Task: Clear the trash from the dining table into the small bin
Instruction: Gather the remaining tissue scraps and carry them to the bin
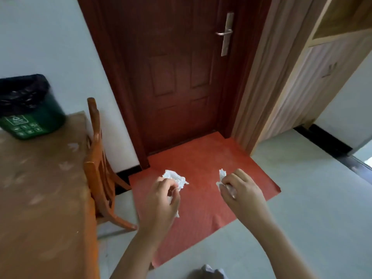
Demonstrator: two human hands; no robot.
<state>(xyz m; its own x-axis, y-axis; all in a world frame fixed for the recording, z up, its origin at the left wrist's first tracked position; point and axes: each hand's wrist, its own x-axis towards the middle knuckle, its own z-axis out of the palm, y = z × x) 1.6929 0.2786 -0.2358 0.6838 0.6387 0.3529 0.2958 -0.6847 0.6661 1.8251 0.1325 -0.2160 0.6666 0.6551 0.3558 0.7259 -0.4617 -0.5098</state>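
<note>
Holding one crumpled tissue [177, 179] pinched in my left hand [163, 200] and a second tissue wad [222, 178] clenched in my right hand [241, 192], both off the table, over the red mat [201, 164]. The small bin [30, 109] stands at the tabletop's [40, 188] far edge. Visible tabletop bears no trash; judged remaining: both deposits.

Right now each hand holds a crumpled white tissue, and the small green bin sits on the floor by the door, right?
Not quite. In the head view the green bin sits on the table, not the floor. The rest holds: the left hand and right hand each hold a crumpled white tissue.
</note>
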